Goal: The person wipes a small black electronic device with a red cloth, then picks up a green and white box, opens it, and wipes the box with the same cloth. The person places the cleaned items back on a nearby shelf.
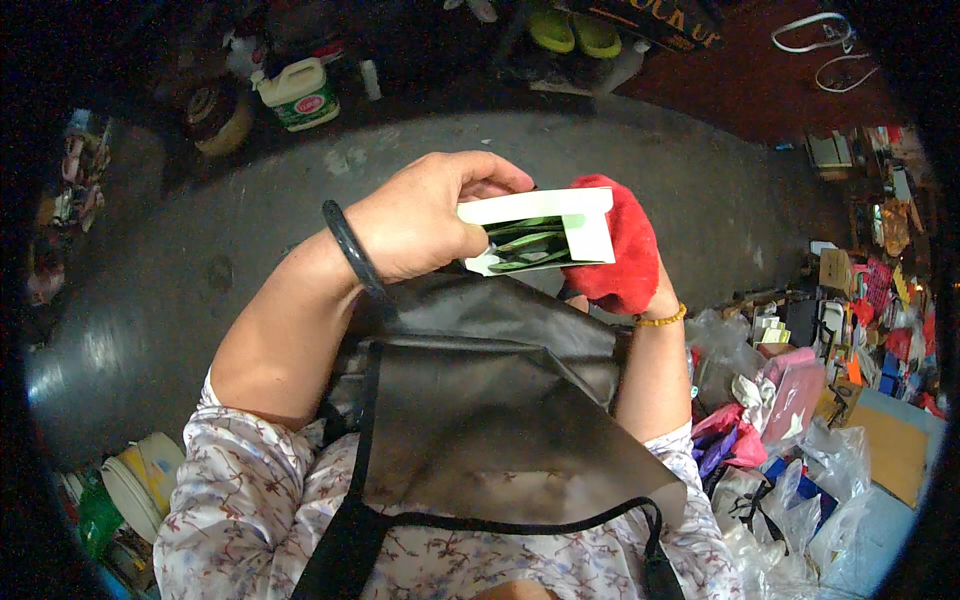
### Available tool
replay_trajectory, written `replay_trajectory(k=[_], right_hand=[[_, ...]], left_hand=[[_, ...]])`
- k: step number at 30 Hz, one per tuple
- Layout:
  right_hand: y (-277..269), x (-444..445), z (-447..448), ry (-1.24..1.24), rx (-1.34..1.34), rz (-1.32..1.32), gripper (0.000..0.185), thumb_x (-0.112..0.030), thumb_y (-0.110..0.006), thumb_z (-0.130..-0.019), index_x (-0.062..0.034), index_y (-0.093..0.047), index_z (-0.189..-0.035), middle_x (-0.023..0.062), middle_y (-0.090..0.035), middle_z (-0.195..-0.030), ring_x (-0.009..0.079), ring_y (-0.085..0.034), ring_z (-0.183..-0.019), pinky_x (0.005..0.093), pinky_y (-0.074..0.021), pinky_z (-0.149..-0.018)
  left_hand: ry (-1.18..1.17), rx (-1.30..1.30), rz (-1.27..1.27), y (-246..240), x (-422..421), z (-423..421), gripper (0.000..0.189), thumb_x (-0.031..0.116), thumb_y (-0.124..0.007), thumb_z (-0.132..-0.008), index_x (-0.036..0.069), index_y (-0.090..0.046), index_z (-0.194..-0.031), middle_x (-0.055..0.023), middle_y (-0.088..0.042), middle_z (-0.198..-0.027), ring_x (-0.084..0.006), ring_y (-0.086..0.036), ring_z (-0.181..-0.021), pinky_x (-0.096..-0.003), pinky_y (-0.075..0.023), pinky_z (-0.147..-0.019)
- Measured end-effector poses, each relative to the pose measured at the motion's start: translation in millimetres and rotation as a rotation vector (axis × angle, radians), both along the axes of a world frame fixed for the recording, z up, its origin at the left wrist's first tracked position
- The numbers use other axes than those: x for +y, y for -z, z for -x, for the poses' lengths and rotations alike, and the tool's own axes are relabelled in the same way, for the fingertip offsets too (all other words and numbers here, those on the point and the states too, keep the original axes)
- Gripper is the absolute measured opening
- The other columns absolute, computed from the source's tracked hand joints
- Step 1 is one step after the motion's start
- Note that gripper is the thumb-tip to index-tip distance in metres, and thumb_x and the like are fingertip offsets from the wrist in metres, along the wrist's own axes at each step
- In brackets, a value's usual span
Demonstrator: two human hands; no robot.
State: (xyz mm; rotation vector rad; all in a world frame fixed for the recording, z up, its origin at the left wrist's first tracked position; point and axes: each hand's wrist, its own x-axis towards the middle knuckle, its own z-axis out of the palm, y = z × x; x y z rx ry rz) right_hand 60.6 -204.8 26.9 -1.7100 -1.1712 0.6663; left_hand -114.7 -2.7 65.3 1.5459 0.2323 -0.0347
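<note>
A small white cardboard box (589, 238) is held up in front of my apron, its open side towards me. Inside it lie several dark sachets with green edges (529, 244). My left hand (431, 214) grips the box's left end, thumb at the opening and fingers over the far side. A bright red cloth (634, 251) is bunched against the box's right end. It hides most of my right hand (660, 294), which holds it; a fingertip shows beneath. I cannot tell whether the right fingers also touch the box.
A dark apron (480, 435) covers my lap. On the right lies a heap of plastic bags (795, 495), a pink packet (795, 397) and cardboard (889, 450). Ahead on the dark floor (420, 142) stand a white jug (300, 94) and green clogs (574, 34). Rolled material (142, 480) lies at lower left.
</note>
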Motion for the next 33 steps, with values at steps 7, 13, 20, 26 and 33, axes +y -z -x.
replay_trajectory(k=[7, 13, 20, 26, 33], right_hand=[[5.2, -3.1, -6.1, -0.093, 0.422, -0.123, 0.088, -0.011, -0.085, -0.06, -0.0009, -0.039, -0.134, 0.0089, -0.056, -0.127, 0.0194, -0.052, -0.118, 0.0362, -0.041, -0.102], [9.9, -2.1, -18.2, -0.182, 0.196, -0.224, 0.085, -0.009, -0.085, -0.06, -0.0012, -0.041, -0.133, 0.0089, -0.056, -0.127, 0.0203, -0.053, -0.118, 0.0376, -0.0423, -0.1], [-2.2, 1.3, -5.5, -0.108, 0.097, -0.258, 0.084, -0.014, -0.086, -0.061, -0.0013, -0.043, -0.132, 0.0079, -0.057, -0.127, 0.0194, -0.053, -0.117, 0.037, -0.0412, -0.101], [-12.5, -1.0, 0.5, -0.035, 0.33, -0.165, 0.095, -0.022, -0.091, -0.055, -0.0012, -0.044, -0.135, 0.007, -0.057, -0.129, 0.0185, -0.052, -0.12, 0.0362, -0.0392, -0.104], [-5.8, -10.1, -3.5, -0.006, 0.397, -0.258, 0.104, -0.026, -0.094, -0.053, -0.0016, -0.04, -0.138, 0.0068, -0.051, -0.136, 0.0205, -0.048, -0.126, 0.0389, -0.036, -0.107]], left_hand=[[-0.002, -0.119, 0.117, -2.7, 4.0, 3.0, 0.069, -0.015, -0.05, -0.067, -0.001, -0.045, -0.134, -0.0145, -0.059, -0.126, -0.019, -0.06, -0.112, -0.0299, -0.0491, -0.092], [-0.112, -0.28, -0.106, -8.9, -8.9, 5.8, 0.06, -0.012, -0.055, -0.073, 0.004, -0.04, -0.128, -0.0197, -0.058, -0.125, -0.0251, -0.066, -0.103, -0.0323, -0.0548, -0.077], [-0.404, -0.447, -0.029, -4.0, -16.5, -3.9, 0.035, -0.009, -0.054, -0.085, 0.003, -0.032, -0.109, -0.0216, -0.063, -0.113, -0.0174, -0.067, -0.093, -0.0289, -0.0554, -0.075], [-0.491, -0.646, -0.142, -4.9, -24.5, -4.3, 0.025, -0.014, -0.043, -0.084, 0.003, -0.035, -0.099, -0.0205, -0.065, -0.097, -0.0278, -0.068, -0.098, -0.0297, -0.0538, -0.073], [-0.305, -0.713, -0.499, -13.0, -13.8, -2.4, 0.021, -0.007, -0.055, -0.075, 0.003, -0.059, -0.092, -0.0167, -0.065, -0.098, -0.0338, -0.066, -0.1, -0.033, -0.0521, -0.073]])
